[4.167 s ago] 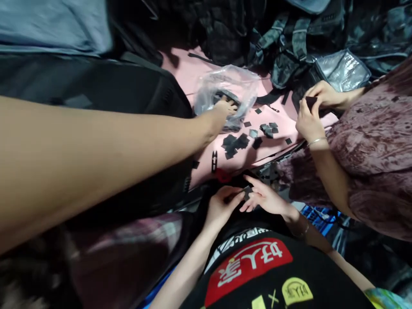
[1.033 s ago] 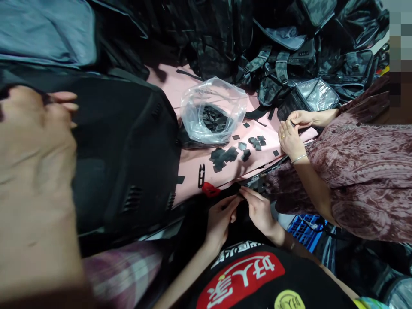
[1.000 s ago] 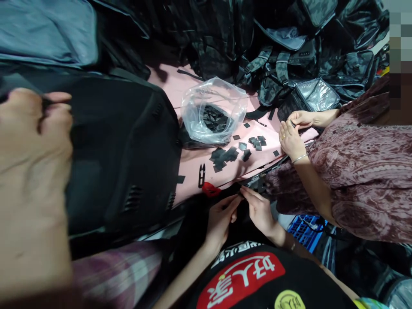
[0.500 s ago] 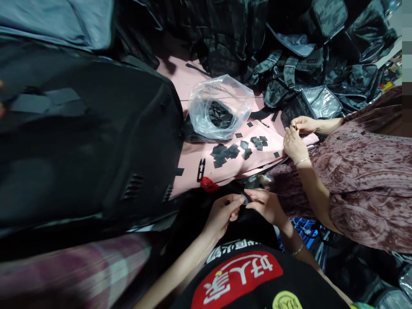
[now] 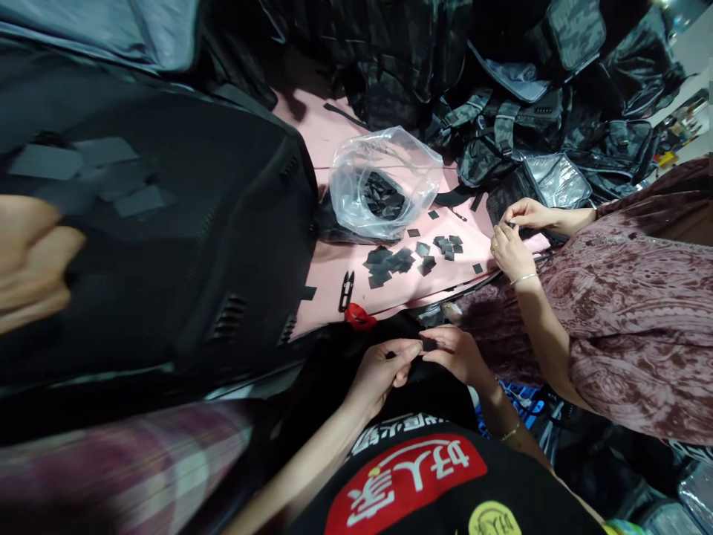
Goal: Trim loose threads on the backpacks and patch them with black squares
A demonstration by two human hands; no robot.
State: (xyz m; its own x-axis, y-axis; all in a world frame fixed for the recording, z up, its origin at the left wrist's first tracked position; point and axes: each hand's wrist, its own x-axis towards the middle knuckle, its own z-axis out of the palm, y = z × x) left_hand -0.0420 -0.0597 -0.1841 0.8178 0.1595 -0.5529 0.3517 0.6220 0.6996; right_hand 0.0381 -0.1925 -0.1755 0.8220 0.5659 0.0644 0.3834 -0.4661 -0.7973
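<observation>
2 hands meet over a small dark piece (image 5: 428, 345), low in the middle of the frame.
The left hand (image 5: 384, 373) is closed, thumb and fingertips pinched at the piece's left edge; the right hand (image 5: 454, 354) pinches it from the other side, thumb and finger bent around it. Just above them lie a red item (image 5: 361, 317) and black snips (image 5: 346, 291) on pink material (image 5: 326, 316). Near the center, dark squares (image 5: 387, 264) lie scattered below a clear plastic bag (image 5: 348, 208) with dark pieces inside. At right, a co-worker's 2 hands (image 5: 513, 251) come together over something too small to make out. At far left, another person's hand (image 5: 33, 260), blurred and curled, is over a large black bag (image 5: 250, 223); I cannot tell whether it holds anything.
</observation>
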